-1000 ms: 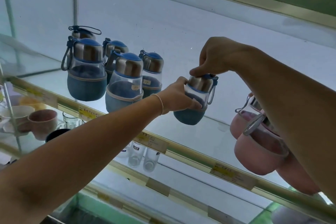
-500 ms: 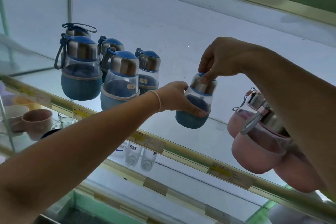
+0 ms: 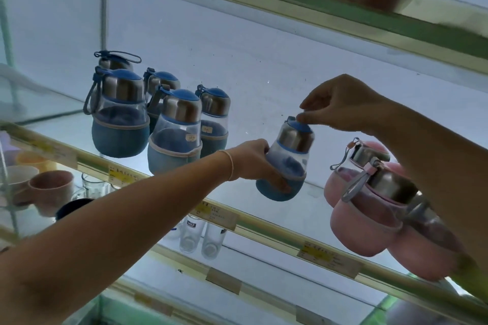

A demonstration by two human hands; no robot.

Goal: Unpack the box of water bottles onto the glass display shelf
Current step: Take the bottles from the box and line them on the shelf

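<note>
two hands, one bottle (image 3: 293, 163): left hand (image 3: 253, 163) grips its base, right hand (image 3: 340, 105) pinches the cap (image 3: 295, 138); i'd set it level.

Six blue bottles were counted in all: a group of five blue bottles (image 3: 120, 116) was seen at the left of the glass shelf (image 3: 272, 235), and a sixth blue bottle (image 3: 286, 166) was held by two hands, the left hand (image 3: 253, 163) and the right hand (image 3: 340, 105). At least three pink bottles (image 3: 361, 229) were made out at the right, partly hidden by an arm. Below, two tall clear glasses (image 3: 188, 235) and three cups (image 3: 51, 190) were counted. Four price labels (image 3: 217, 215) were seen along the shelf's front rail.
</note>
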